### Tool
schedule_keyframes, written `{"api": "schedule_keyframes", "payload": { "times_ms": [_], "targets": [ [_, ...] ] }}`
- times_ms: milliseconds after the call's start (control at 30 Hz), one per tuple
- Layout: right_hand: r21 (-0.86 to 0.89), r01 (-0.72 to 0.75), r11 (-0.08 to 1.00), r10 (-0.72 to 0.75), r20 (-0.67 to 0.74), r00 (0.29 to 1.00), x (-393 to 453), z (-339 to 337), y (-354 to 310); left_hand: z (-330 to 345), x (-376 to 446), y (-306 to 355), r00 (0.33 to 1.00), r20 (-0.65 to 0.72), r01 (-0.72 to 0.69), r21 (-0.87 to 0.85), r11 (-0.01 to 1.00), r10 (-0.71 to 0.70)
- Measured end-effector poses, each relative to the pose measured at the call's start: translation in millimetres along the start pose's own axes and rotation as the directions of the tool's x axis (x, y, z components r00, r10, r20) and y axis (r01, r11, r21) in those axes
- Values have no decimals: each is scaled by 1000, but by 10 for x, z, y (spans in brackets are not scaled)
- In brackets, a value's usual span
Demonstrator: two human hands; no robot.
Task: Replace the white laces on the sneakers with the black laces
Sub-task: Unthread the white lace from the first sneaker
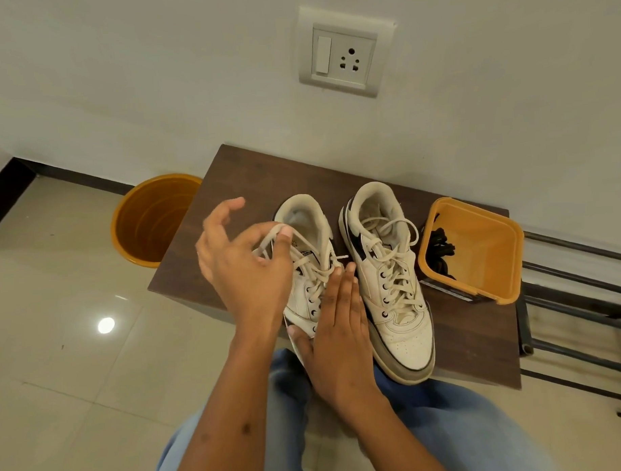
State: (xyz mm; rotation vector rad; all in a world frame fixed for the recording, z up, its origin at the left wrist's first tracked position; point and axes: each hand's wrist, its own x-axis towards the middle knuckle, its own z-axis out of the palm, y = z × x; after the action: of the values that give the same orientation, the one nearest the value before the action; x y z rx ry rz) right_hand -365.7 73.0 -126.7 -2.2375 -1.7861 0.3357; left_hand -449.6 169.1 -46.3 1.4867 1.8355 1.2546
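Note:
Two white sneakers with black trim stand side by side on a dark wooden table (257,173), heels toward the wall. My left hand (243,262) hovers over the left sneaker (306,218) and pinches a loop of its white lace (267,238) between thumb and fingers. My right hand (337,326) lies flat with straight fingers against the left sneaker's inner side and toe, hiding the front of it. The right sneaker (392,303) is still laced in white. Black laces (441,248) lie coiled in an orange square container (480,292) at the table's right.
An orange round bucket (153,219) stands on the tiled floor left of the table. A metal rack (578,296) runs along the right. A switch and socket plate (345,54) is on the wall. My knees in blue jeans (449,424) sit below the table's near edge.

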Motion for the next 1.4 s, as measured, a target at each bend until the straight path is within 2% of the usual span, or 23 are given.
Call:
{"api": "schedule_keyframes", "payload": {
  "times_ms": [133,367,500,633,733,833,867,933,1000,1067,1133,1200,1267,1300,1333,1400],
  "targets": [
    [45,23,999,-25,47,999,18,-24,9,-38,-11,113,984,-101,127,-202,971,-149],
    [109,15,994,-24,81,996,41,-41,1,-30,-45,179,952,-108,236,-332,913,-285],
    [125,16,992,-26,74,997,39,-59,-15,-24,-15,122,885,-109,373,-418,828,-453],
    [147,26,989,-43,111,993,50,-109,-24,-30,-14,161,853,-112,408,-468,784,-511],
    [126,15,992,-27,93,995,46,-110,-44,-38,4,151,802,-57,480,-530,699,-595],
    [65,-19,998,16,40,999,25,-87,-68,-39,18,128,721,129,583,-644,495,-681],
    [51,-25,998,24,11,1000,28,-91,-74,-37,26,136,717,195,609,-642,466,-669],
    [29,-42,999,42,-17,999,51,-97,-66,-34,39,153,741,274,634,-585,506,-612],
    [25,-74,997,74,-10,997,82,-116,-41,-37,48,130,811,242,577,-479,662,-532],
    [31,-94,995,94,-2,996,113,-140,-22,-55,42,92,901,149,434,-330,838,-408],
    [22,-92,995,92,0,996,127,-154,-13,-72,44,54,955,93,295,-249,922,-281],
    [13,-81,997,81,-6,997,126,-172,-18,-89,69,22,989,102,127,-190,973,-109],
    [6,-69,998,69,-7,998,123,-146,-16,-63,83,-27,976,202,-78,-13,997,79],
    [7,-58,998,58,-3,998,121,-142,-13,-40,77,-58,953,278,-154,114,982,117],
    [13,-44,999,44,7,999,113,-136,-10,-25,62,-74,928,357,-195,235,952,102],
    [47,-20,999,18,41,999,110,-127,7,1,28,-56,883,468,-187,384,904,-16]
  ]
}}
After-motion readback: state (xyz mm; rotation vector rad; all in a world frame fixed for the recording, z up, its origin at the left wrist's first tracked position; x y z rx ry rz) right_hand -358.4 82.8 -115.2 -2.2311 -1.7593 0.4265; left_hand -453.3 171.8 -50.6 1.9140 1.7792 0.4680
